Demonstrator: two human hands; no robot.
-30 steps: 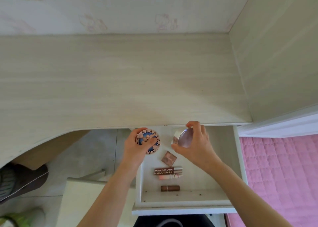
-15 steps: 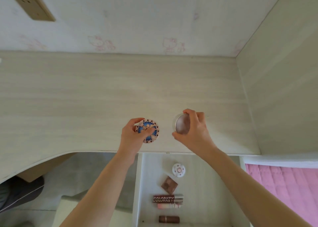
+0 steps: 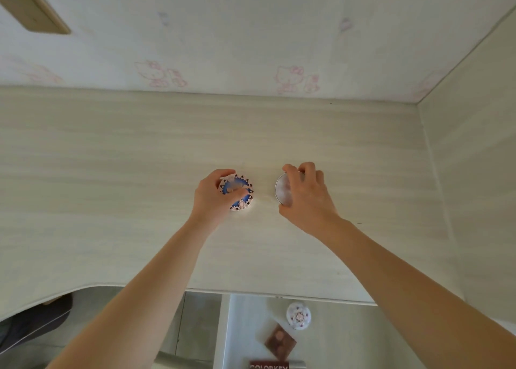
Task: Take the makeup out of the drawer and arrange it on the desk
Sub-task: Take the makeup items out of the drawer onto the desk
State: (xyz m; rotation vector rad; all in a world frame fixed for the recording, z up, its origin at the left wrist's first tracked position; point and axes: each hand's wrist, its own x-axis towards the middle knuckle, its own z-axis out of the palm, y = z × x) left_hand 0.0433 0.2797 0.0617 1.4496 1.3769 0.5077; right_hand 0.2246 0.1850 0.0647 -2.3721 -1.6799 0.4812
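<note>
Here the left hand (image 3: 212, 198) grips a round compact with a blue patterned lid (image 3: 240, 193), fingers curled over its far edge and thumb across its top, holding it tilted just over the pale wood-grain surface (image 3: 111, 173); whether its lower edge touches the surface is hard to tell. Beside it, a little apart, the right hand (image 3: 310, 198) holds a round pinkish compact (image 3: 283, 189) between the curled fingers at its top and the thumb at its bottom edge, the disc standing on edge with its face turned toward the left hand. Both compacts sit over the middle of the surface, well back from its near edge. Below that edge the drawer (image 3: 226, 326) stands open, and in it lie a small white round pot (image 3: 298, 316), a brown square palette (image 3: 280, 342) set cornerwise just nearer, and a dark box lettered COLORKEY (image 3: 269, 365) cut off by the frame. A beige wall socket (image 3: 30, 8) shows at the upper left.
</note>
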